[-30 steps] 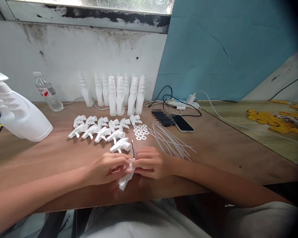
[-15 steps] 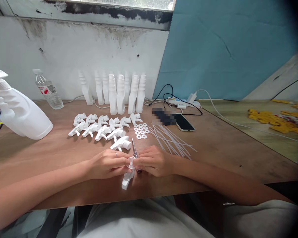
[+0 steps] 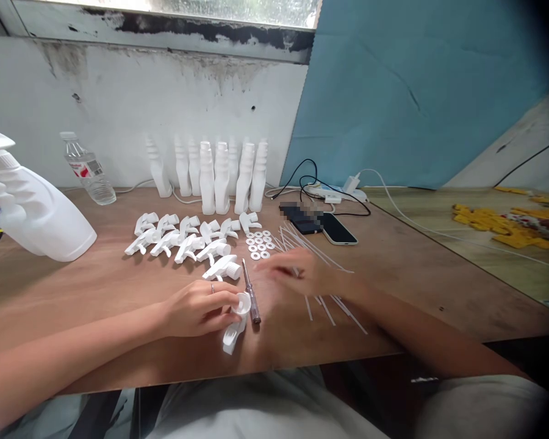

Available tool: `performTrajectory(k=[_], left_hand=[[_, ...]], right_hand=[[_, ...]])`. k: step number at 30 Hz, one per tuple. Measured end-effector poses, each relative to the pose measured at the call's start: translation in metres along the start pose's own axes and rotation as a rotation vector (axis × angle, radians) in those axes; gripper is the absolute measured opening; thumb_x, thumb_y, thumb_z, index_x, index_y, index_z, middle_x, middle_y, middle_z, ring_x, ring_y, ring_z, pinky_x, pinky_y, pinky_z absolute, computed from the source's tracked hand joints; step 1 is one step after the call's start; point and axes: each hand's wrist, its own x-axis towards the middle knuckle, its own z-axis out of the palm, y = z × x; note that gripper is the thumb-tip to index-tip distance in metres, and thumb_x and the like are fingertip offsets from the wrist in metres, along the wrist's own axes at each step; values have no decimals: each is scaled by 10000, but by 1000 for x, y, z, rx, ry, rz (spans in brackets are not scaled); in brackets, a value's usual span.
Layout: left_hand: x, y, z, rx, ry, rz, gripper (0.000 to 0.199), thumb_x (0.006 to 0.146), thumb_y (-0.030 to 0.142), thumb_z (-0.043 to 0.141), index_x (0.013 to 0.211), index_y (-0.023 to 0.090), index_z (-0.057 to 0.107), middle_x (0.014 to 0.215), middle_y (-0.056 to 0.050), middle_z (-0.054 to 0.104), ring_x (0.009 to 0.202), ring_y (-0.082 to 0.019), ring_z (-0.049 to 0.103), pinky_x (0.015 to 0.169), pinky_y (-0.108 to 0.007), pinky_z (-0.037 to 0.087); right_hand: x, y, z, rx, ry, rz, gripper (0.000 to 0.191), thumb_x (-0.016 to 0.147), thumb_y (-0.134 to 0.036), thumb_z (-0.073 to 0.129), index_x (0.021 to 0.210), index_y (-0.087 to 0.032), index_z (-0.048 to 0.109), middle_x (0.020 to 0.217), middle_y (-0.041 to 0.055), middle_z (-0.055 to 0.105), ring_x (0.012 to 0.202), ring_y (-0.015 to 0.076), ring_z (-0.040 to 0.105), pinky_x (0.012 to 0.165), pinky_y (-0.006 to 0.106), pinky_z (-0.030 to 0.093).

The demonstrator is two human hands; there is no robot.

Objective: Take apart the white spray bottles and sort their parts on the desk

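Note:
My left hand point(image 3: 204, 309), with a ring on one finger, grips a white trigger sprayer head point(image 3: 235, 329). Its round collar faces up and its body points toward the table's front edge. Beside it lies a screwdriver point(image 3: 251, 296) with a see-through handle, untouched. My right hand point(image 3: 299, 271) hovers blurred over thin white tubes point(image 3: 350, 314), its fingers apart and stretched toward several white ring washers point(image 3: 251, 256). It holds nothing that I can see. More trigger sprayer heads point(image 3: 190, 249) lie in rows beyond my left hand.
White bottles point(image 3: 221, 180) stand along the wall. At left are a large spray bottle point(image 3: 55, 222) and a water bottle point(image 3: 91, 174). Two phones, one a pale-edged phone point(image 3: 339, 228), lie near a power strip point(image 3: 343, 192) and cables. Yellow pieces point(image 3: 489, 225) lie far right.
My right hand has let go of the sprayer head and moved up and right over the tubes, some of which have shifted. My left hand still holds the head.

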Motion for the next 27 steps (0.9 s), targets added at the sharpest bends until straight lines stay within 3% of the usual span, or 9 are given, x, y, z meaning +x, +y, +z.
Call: performTrajectory(k=[2,5,8,11,17,19,22,24,27], left_hand=[[-1,-1,1,0,21,2,176,837,161,591,1006,156,542,953,-139,693,832,-166,680,739,-230,526],[-3,-1,3,-4,41,-15,238,831,181,611,1048,164,515,903,-104,703,743,-140,680,713,-218,525],[-5,0,3,3,47,-77,319,825,191,622,1111,165,483,907,-84,702,628,-99,645,645,-196,512],[-7,2,3,31,59,-114,364,821,201,628,1144,165,463,911,-73,697,618,-90,625,633,-193,505],[-5,4,3,-16,38,-186,383,808,241,657,1151,150,511,818,-51,668,583,-76,563,563,-171,467],[-2,4,3,-45,28,-222,375,808,261,660,1150,147,555,799,-52,653,570,-70,526,517,-159,442],[0,3,4,-105,47,-215,373,809,258,660,1156,141,589,944,-117,661,624,-82,533,512,-164,449],[-1,2,5,-135,62,-200,396,805,249,663,1179,143,590,1019,-143,652,639,-85,541,520,-170,460],[-4,-1,8,-152,71,-206,465,791,234,678,1236,161,566,1051,-147,640,628,-79,541,510,-167,460]], right_hand=[[-5,16,-24,-152,-121,211,253,915,-287,466,976,-160,676,871,40,686,612,78,526,609,201,376],[-18,39,-59,-301,-319,576,260,848,-345,515,756,-160,674,689,23,642,580,105,507,552,217,318],[-32,52,-83,-164,-519,836,239,750,-388,604,737,-156,657,707,18,649,639,132,558,563,217,345],[-38,56,-89,-37,-612,914,266,681,-399,654,778,-152,661,768,25,670,718,166,597,605,228,385],[-36,60,-77,13,-661,859,261,676,-390,636,735,-137,651,695,35,633,654,155,570,566,228,363],[-36,60,-78,38,-630,838,251,705,-379,610,710,-131,651,667,32,616,605,135,539,550,229,350],[-35,54,-85,27,-525,809,251,766,-372,568,728,-132,634,641,17,590,570,109,505,552,230,349],[-30,46,-86,71,-356,783,251,812,-382,545,787,-139,606,641,9,588,571,103,526,564,228,375],[-16,28,-73,407,48,661,228,858,-384,539,835,-157,540,741,24,638,583,116,605,558,237,451]])
